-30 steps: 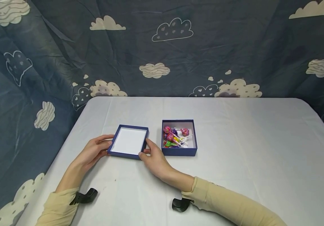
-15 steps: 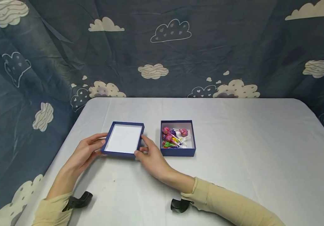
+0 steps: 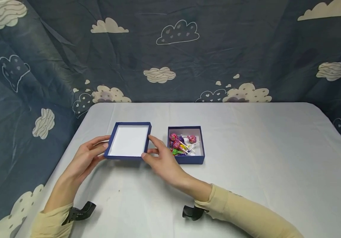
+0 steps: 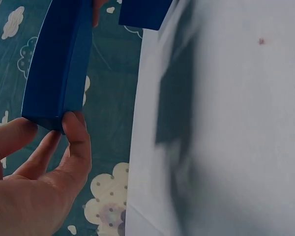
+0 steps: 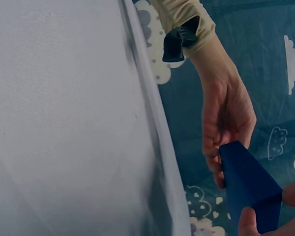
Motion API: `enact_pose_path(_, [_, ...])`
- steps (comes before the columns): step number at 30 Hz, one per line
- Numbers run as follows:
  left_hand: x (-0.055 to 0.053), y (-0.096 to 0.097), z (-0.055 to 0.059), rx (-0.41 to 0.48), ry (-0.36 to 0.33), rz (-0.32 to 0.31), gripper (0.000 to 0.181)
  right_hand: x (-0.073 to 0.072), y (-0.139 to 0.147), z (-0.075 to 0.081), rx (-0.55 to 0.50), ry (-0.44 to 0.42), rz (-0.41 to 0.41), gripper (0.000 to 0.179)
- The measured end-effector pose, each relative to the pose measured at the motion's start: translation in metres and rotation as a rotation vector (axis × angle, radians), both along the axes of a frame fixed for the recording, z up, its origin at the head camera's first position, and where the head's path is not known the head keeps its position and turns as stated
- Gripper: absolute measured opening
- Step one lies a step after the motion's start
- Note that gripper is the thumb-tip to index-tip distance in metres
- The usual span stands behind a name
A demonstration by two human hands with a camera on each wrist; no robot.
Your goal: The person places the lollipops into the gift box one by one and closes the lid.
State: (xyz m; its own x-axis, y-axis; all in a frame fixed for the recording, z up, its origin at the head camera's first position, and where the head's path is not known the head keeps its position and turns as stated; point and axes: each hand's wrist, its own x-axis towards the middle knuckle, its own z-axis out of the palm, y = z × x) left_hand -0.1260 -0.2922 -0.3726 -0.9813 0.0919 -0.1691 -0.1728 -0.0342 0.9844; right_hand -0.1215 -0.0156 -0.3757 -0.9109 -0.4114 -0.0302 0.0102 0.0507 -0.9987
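Both hands hold a square blue box lid (image 3: 129,140) by its opposite sides, its white inside facing up. Its shadow on the cloth shows that it is raised off the table. My left hand (image 3: 82,162) pinches the left side, thumb and fingers at a corner of the lid (image 4: 54,69) in the left wrist view. On the right side, my right hand (image 3: 167,165) grips the near corner with thumb and fingers. Just right of the lid stands the matching blue box (image 3: 189,160), uncovered, with several wrapped lollipops (image 3: 176,144) and their white sticks inside.
A white cloth covers the table (image 3: 262,158). Behind it and at the left hangs a dark blue curtain (image 3: 218,49) with cloud prints. Black wrist mounts (image 3: 82,211) stick out from both sleeves near the table surface.
Both hands have moved the lid a little left and then raised it farther up and away from the table. The box of lollipops stays where it was.
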Motion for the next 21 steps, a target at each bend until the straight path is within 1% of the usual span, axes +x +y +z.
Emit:
enact_pose_path(9, [0.001,0.014,0.007,0.007,0.015,-0.005,0.047,-0.002,0.016,0.01,-0.008,0.024,-0.038,0.065])
enact_pose_path(14, [0.0,0.021,0.01,0.02,0.009,-0.008,0.047,-0.007,0.026,0.014,0.011,0.053,-0.035,0.061])
enact_pose_path(21, [-0.004,0.034,0.012,0.01,-0.011,-0.002,0.054,-0.021,0.041,0.018,-0.075,0.058,-0.026,0.051])
